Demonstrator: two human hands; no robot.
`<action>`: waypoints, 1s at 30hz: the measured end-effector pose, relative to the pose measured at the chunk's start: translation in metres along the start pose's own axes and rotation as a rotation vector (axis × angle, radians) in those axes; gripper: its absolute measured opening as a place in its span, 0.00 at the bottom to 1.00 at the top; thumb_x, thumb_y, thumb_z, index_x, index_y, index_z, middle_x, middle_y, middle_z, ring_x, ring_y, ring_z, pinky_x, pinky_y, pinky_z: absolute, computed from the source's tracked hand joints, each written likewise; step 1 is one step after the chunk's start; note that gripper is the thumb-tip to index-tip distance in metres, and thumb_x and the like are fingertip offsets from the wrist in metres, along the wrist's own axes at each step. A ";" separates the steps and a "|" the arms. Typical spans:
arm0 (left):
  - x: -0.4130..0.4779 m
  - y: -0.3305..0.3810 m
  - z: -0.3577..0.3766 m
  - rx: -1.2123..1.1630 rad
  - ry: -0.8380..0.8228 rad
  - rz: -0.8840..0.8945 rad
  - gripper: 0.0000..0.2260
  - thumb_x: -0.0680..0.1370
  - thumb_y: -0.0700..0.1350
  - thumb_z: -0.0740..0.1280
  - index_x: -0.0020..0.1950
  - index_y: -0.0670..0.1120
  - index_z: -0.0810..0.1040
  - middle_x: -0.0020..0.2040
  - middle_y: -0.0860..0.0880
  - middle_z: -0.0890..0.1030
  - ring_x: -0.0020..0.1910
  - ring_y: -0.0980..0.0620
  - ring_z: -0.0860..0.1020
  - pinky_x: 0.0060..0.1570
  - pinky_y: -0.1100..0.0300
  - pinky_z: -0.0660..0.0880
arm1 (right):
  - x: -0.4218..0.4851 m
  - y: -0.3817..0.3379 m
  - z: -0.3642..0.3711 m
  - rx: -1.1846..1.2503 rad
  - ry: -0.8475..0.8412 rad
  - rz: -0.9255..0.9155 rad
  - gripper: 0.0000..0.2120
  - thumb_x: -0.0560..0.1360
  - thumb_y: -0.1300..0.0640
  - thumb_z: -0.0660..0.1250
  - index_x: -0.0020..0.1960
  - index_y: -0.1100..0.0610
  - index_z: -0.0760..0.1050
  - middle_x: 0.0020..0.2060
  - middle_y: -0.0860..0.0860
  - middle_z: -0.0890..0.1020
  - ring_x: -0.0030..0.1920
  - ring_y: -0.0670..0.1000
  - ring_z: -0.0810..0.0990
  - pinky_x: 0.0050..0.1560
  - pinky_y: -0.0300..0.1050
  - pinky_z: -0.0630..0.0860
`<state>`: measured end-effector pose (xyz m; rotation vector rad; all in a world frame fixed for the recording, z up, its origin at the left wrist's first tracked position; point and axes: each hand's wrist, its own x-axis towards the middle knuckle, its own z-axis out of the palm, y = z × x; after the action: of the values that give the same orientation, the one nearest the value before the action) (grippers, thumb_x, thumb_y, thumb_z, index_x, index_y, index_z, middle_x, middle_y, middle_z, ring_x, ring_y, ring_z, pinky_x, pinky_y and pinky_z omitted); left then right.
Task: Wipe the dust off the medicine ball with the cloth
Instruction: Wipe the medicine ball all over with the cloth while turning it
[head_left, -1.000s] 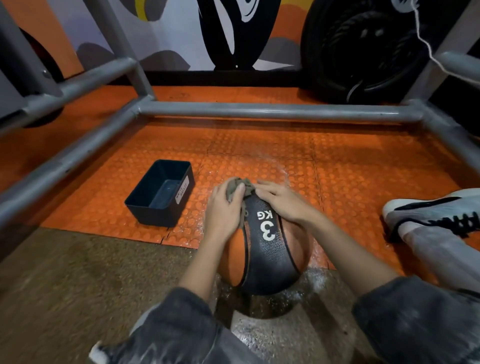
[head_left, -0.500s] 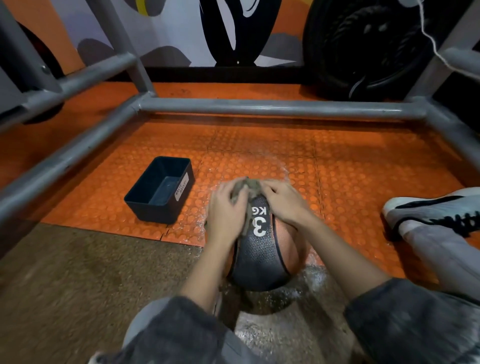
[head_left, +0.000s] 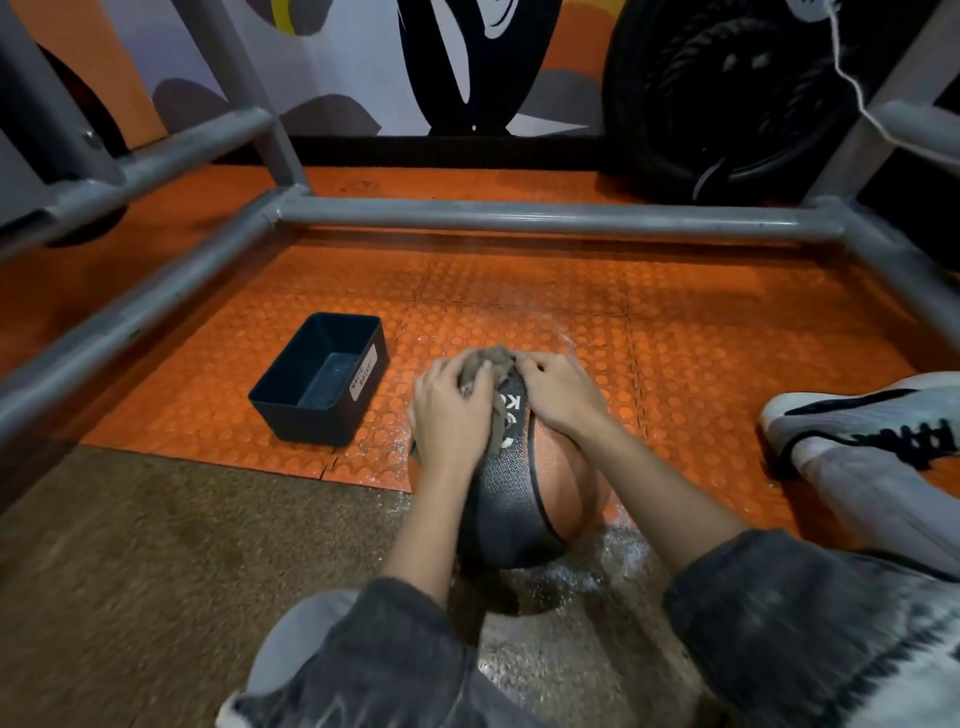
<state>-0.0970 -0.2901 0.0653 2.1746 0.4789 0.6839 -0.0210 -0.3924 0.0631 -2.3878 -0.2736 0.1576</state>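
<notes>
An orange and black medicine ball (head_left: 524, 499) with white lettering sits on the floor between my knees. A crumpled grey-brown cloth (head_left: 485, 364) lies on its far top. My left hand (head_left: 452, 415) grips the cloth against the ball's left side, and a strip of it hangs down past my fingers. On the ball's right top rests my right hand (head_left: 561, 395), fingers curled onto the cloth's edge. Most of the ball's lettering is hidden by the hands and cloth.
A dark blue plastic bin (head_left: 322, 379) stands to the left on the orange studded mat (head_left: 701, 364). Grey metal rack bars (head_left: 519, 218) frame the area. A white shoe (head_left: 862, 415) lies at right. Wet patches show on the brown floor (head_left: 130, 571) under the ball.
The ball has turned away from me, so the "3 KG" lettering slid under the hands. Both hands and the cloth stayed on the ball's top, shifting slightly forward.
</notes>
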 end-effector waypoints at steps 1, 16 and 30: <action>-0.003 0.001 0.003 0.003 0.012 0.015 0.14 0.79 0.52 0.62 0.63 0.52 0.77 0.60 0.53 0.76 0.61 0.53 0.68 0.64 0.51 0.61 | -0.001 0.000 -0.002 0.009 0.017 0.010 0.18 0.81 0.47 0.51 0.65 0.44 0.74 0.64 0.49 0.77 0.65 0.56 0.72 0.59 0.48 0.69; 0.012 0.010 0.011 0.041 -0.017 0.048 0.14 0.78 0.52 0.62 0.63 0.53 0.77 0.61 0.53 0.76 0.60 0.52 0.68 0.61 0.54 0.60 | 0.018 0.004 -0.006 0.061 -0.015 0.070 0.18 0.81 0.45 0.52 0.63 0.45 0.76 0.62 0.51 0.79 0.63 0.57 0.75 0.60 0.50 0.71; 0.026 0.009 0.011 0.063 -0.015 -0.067 0.14 0.78 0.51 0.63 0.61 0.51 0.78 0.61 0.49 0.78 0.62 0.47 0.71 0.65 0.51 0.63 | 0.009 -0.005 -0.007 0.036 -0.001 0.051 0.17 0.81 0.48 0.53 0.58 0.46 0.79 0.57 0.51 0.81 0.59 0.55 0.76 0.53 0.47 0.69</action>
<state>-0.0691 -0.2879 0.0744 2.2102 0.5694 0.6240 -0.0118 -0.3916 0.0713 -2.3605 -0.2088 0.1857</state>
